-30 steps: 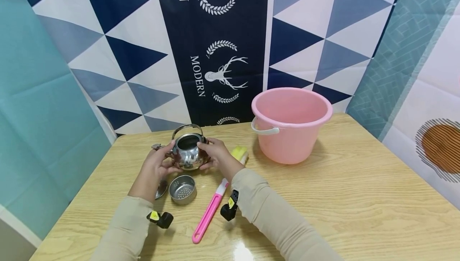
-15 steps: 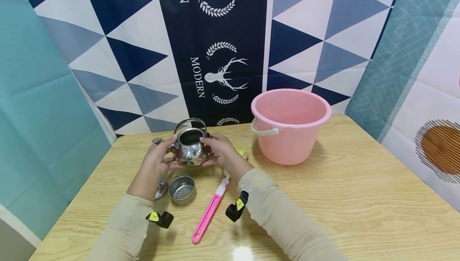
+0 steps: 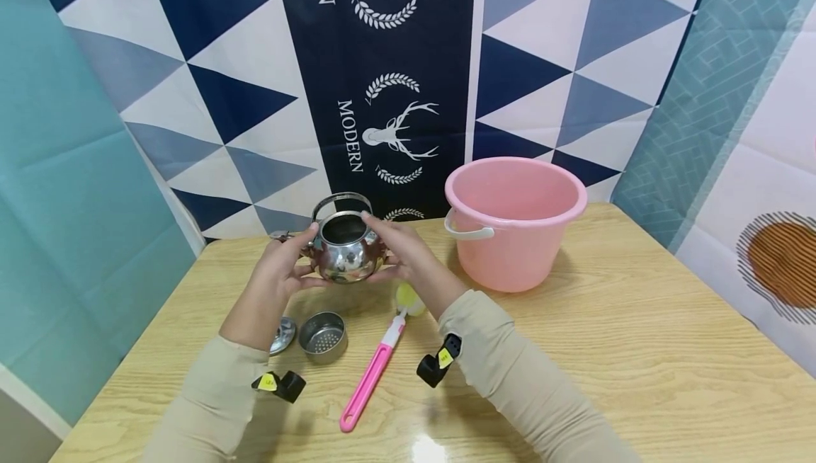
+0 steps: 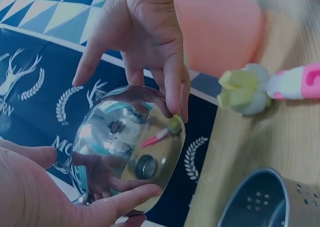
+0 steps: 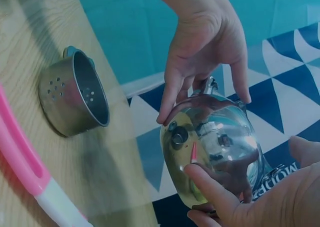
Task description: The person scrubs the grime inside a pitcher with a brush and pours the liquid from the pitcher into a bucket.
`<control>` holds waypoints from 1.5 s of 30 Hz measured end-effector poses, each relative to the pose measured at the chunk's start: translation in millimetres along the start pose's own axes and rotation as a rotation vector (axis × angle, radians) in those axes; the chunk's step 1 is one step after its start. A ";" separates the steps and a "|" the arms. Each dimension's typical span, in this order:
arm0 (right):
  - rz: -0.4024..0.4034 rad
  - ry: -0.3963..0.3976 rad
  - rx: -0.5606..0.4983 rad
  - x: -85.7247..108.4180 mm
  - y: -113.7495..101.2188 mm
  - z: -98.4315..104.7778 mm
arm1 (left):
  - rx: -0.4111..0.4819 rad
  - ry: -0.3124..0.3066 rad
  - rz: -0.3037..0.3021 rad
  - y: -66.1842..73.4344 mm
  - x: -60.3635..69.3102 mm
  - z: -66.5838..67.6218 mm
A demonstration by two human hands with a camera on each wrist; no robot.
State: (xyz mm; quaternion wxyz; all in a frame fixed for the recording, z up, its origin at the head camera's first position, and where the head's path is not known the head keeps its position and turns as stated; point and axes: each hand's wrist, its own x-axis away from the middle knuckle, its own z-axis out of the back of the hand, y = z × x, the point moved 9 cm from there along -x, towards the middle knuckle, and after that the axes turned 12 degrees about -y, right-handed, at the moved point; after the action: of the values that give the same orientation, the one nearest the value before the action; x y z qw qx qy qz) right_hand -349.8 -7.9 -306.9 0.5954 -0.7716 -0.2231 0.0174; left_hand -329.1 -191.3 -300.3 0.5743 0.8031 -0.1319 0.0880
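Note:
A shiny steel teapot without its lid hangs above the table, its mouth facing up and its hoop handle raised. My left hand grips its spout side, thumb near the rim and fingers underneath. On the opposite side my right hand holds it in the same way. Both wrist views show fingers spread under the teapot's rounded base. Below it on the table sit a perforated steel strainer basket and a round steel lid, partly hidden by my left forearm.
A cleaning brush with a pink handle and yellow sponge head lies right of the strainer. At the back right of the wooden table stands a pink bucket with a white handle. Patterned cloth hangs behind.
Both hands have lifted the teapot up and slightly right, away from the tabletop. The brush's sponge head now shows below the right hand. Strainer, lid and bucket have stayed put.

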 end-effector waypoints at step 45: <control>0.027 0.056 0.111 46.4 -95.2 50.8 | 0.018 -0.018 -0.047 49.5 -0.3 -98.1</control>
State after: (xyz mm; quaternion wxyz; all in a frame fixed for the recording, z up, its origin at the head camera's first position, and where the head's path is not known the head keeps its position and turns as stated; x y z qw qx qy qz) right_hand -353.8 73.5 -222.3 0.6428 -0.7407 -0.1948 0.0162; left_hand -343.9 -113.6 -224.0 0.5679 0.8118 -0.1176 0.0684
